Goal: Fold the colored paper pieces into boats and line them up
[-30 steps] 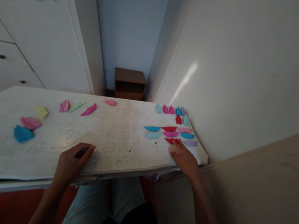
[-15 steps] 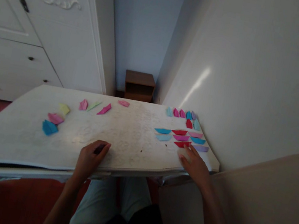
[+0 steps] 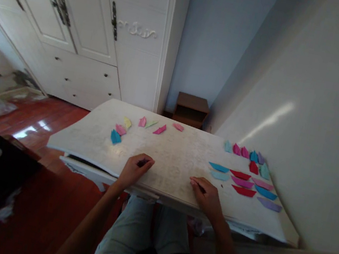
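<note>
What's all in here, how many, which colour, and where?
Left folded papers: 7, mixed colours, table's left half
Back-right folded papers: 7, mixed colours, near wall
Front-right folded papers: 8, mixed colours, in rows
Speck: 1, dark, beside those
Table: 1, white, centre
Wardrobe: 1, white, behind left
Cabinet: 1, brown, beyond table
Walls: 2, blue-grey and pale, back and right
Floor: 1, red-brown, lower left
Clutter: count unclear, black and whitish, left edge
Trousers: 1 pair, pale, below table
Left hand: 1, curled, table's front edge
Right hand: 1, curled, same edge

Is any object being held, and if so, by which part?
No held object shows in the left hand or right hand; whether their curl hides something small cannot be told.
</note>
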The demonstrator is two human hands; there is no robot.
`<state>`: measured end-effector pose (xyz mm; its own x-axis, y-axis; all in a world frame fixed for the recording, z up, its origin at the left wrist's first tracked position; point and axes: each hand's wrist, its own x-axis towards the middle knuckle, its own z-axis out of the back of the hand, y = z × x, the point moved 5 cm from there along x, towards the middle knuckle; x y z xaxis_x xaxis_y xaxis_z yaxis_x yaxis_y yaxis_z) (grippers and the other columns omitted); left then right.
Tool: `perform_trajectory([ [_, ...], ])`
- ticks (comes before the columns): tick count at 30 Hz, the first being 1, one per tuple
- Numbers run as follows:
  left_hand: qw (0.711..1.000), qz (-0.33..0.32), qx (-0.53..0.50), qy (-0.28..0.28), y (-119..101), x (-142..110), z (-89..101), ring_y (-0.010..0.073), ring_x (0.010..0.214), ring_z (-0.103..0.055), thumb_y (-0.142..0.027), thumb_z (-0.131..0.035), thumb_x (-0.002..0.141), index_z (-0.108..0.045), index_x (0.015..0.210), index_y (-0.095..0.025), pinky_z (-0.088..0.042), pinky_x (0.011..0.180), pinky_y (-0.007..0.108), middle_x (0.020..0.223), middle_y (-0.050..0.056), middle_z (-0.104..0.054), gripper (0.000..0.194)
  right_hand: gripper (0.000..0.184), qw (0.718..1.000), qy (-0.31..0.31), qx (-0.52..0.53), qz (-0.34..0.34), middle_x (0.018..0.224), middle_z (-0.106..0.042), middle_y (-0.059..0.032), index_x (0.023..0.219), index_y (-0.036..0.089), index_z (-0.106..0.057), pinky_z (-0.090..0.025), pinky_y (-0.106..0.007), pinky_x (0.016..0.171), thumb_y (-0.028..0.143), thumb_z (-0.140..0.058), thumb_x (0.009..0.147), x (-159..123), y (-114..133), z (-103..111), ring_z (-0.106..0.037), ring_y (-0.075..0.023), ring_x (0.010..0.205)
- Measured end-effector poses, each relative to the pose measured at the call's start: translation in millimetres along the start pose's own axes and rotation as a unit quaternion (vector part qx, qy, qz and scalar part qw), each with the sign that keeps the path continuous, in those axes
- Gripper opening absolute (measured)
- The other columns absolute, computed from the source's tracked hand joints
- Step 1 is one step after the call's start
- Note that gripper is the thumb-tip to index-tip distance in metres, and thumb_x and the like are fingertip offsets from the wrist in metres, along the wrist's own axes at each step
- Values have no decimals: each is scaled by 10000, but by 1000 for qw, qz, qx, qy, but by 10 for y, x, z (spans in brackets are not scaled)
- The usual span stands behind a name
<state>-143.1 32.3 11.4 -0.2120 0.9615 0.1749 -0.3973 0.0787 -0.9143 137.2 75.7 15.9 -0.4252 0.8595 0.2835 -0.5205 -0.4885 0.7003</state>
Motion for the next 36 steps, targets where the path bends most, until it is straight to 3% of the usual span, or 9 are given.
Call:
perform_trajectory([
  [3, 988, 0, 105, -112, 123, 51, 505, 135, 623, -568, -469, -516, 833, -643, 885, -152, -459, 620, 247, 780, 45, -648, 345, 305, 999, -2, 19, -27, 979, -700, -86, 965, 193, -715, -499, -369, 831, 410, -509, 902, 42, -30, -61, -644, -227, 912],
  [6, 932, 55, 283, -220, 229, 103, 1013, 187, 772, -614, -444, -486, 861, -629, 1015, -150, -468, 737, 305, 1008, 102, -642, 362, 322, 998, -8, 31, -54, 983, -701, -91, 958, 187, -713, -501, -370, 822, 441, -530, 883, 30, -73, -57, -644, -236, 909],
  [8, 894, 113, 368, -228, 302, 160, 1234, 264, 947, -609, -467, -496, 860, -594, 1141, -140, -463, 788, 351, 1138, 152, -595, 442, 336, 998, -9, 35, -61, 983, -700, -97, 944, 186, -714, -498, -376, 830, 462, -538, 872, 20, -85, -51, -643, -244, 915],
  [10, 880, 156, 402, -198, 373, 238, 1347, 318, 1061, -571, -505, -525, 842, -550, 1226, -121, -461, 811, 375, 1195, 186, -556, 543, 347, 997, -10, 33, -63, 983, -700, -102, 934, 185, -715, -496, -383, 838, 477, -540, 864, 17, -87, -50, -642, -251, 920],
  [17, 896, 164, 404, -89, 503, 473, 1356, 298, 1062, -576, -468, -599, 799, -615, 1129, -131, -451, 854, 355, 1172, 181, -545, 472, 367, 998, -22, 10, -59, 965, -704, -109, 925, 179, -717, -500, -394, 836, 490, -535, 858, 7, -85, -48, -645, -260, 907],
  [22, 919, 151, 336, -143, 523, 362, 1414, 246, 994, -600, -380, -655, 739, -624, 1078, -159, -450, 820, 308, 1101, 122, -616, 406, 371, 998, -29, -4, -51, 965, -706, -104, 926, 172, -720, -506, -380, 839, 487, -539, 854, -8, -110, -46, -651, -249, 902],
  [28, 946, 170, 200, -191, 585, 137, 1492, 185, 760, -636, -344, -630, 727, -620, 835, -189, -435, 657, 254, 837, 27, -685, 189, 373, 999, -32, -14, -40, 953, -710, -106, 922, 166, -723, -520, -352, 815, 482, -539, 849, 3, -104, -38, -659, -238, 887],
  [33, 956, 169, 95, -221, 607, 100, 1503, 141, 563, -593, -407, -633, 710, -594, 1000, -173, -433, 558, 245, 790, 27, -669, 374, 372, 999, -34, -12, -35, 948, -711, -107, 911, 164, -723, -526, -349, 806, 481, -541, 846, 1, -77, -29, -662, -240, 882],
  [36, 959, 128, 32, -251, 465, 95, 1481, 134, 570, -583, -421, -654, 684, -572, 1100, -148, -449, 561, 247, 796, 34, -657, 505, 368, 999, -34, -9, -37, 951, -711, -105, 914, 164, -722, -525, -347, 807, 478, -543, 847, -8, -86, -29, -662, -237, 884],
])
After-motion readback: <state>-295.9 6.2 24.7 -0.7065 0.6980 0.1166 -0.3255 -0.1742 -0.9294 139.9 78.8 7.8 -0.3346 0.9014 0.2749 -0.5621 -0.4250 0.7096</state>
